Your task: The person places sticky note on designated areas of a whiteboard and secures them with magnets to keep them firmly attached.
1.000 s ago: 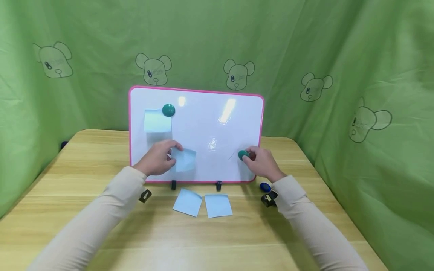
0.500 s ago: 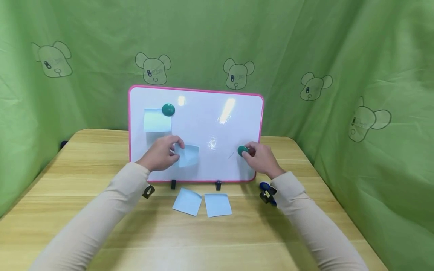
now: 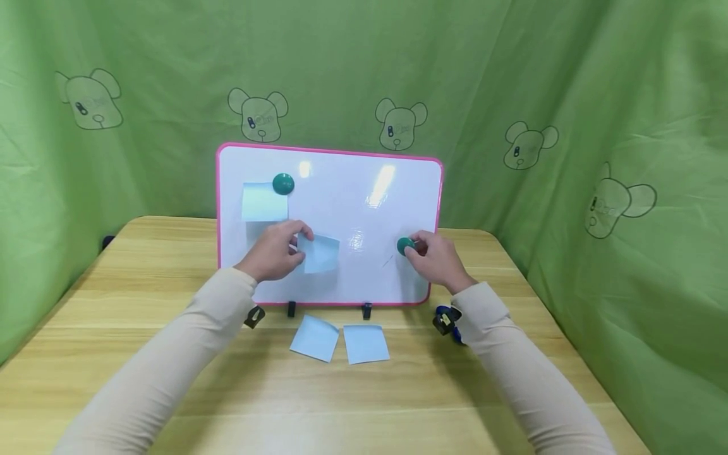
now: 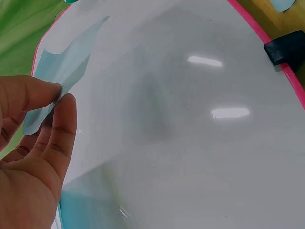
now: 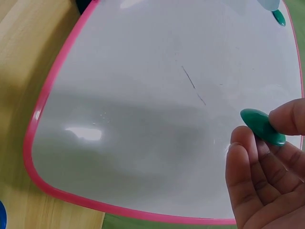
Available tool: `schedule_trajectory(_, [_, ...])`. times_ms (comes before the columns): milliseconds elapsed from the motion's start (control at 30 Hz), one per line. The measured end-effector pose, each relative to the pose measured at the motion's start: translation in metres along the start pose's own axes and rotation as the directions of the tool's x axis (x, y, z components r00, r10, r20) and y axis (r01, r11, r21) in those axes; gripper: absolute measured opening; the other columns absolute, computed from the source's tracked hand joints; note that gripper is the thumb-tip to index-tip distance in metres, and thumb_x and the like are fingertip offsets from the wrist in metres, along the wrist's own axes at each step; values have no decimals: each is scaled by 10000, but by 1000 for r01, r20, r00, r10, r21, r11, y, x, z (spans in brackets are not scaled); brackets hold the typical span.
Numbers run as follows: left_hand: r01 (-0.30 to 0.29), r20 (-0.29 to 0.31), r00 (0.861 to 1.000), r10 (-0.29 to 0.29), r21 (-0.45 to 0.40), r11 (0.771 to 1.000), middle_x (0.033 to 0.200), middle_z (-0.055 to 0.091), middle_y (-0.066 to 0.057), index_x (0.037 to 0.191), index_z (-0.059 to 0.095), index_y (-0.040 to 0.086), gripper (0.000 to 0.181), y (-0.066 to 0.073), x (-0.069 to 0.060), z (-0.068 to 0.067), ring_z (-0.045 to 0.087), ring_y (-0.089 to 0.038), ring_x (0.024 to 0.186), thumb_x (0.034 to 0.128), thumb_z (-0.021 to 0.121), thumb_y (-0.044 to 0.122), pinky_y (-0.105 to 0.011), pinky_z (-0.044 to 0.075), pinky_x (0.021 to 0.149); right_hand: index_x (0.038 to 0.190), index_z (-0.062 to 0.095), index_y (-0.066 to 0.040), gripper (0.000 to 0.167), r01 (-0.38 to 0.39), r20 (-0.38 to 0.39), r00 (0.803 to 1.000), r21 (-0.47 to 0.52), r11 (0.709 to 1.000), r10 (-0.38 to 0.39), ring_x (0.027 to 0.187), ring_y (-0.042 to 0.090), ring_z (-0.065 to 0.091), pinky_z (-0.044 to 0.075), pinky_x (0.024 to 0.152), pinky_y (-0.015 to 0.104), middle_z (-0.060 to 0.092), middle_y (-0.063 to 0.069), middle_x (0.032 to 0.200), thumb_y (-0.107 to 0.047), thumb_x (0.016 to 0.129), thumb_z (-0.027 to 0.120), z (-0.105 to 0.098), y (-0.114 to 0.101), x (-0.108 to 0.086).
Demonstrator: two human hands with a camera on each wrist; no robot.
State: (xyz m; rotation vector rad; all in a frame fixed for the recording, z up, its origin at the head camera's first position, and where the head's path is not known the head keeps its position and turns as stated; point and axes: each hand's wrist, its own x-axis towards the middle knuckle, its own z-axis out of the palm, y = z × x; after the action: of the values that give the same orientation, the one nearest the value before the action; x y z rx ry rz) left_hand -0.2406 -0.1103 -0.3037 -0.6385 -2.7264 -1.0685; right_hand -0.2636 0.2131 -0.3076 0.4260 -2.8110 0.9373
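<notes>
The left hand pinches a square pale-blue paper note. The right hand pinches a round glossy green disc.

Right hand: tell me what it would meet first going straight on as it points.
Most likely the whiteboard: the right hand points toward its face, so the green disc it pinches would probably touch first, though depth is unclear.

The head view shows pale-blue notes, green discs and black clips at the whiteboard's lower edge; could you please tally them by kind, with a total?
Pale-blue notes: 4 (1 on the whiteboard, 1 in the left hand, 2 on the table)
Green discs: 2 (1 on the whiteboard, 1 in the right hand)
Black clips: 2
Total: 8
</notes>
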Motion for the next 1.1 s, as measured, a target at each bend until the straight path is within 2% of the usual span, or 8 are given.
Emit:
schedule_trajectory(300, [12, -8, 1000, -12, -7, 1000, 1174, 598, -107, 1147, 597, 71, 310, 6, 6, -1, 594, -272, 944, 857, 644, -27, -378, 553, 799, 1085, 641, 33, 250, 40, -28, 999, 0, 999, -40, 796, 270, 582, 519, 673, 376, 652, 153, 896, -157, 930, 587, 0, -3, 5])
schedule_trajectory(667, [42, -19, 999, -42, -15, 999, 1245, 574, -101, 1209, 586, 74, 350, 14, 14, 0, 583, -276, 981, 872, 637, -4, -389, 550, 826, 1090, 639, 20, 254, 44, -42, 998, 2, 999, -44, 817, 265, 581, 517, 693, 381, 648, 145, 916, -179, 941, 591, 0, -9, 10])
schedule_trajectory(1100, [25, -37, 999, -26, -27, 999, 1216, 565, -111, 1196, 581, 75, 332, 15, 22, 2, 570, -281, 982, 881, 624, -19, -385, 541, 832, 1109, 615, 10, 246, 40, -61, 997, 17, 999, -39, 835, 269, 576, 523, 710, 380, 644, 150, 940, -171, 944, 589, 0, -15, 20])
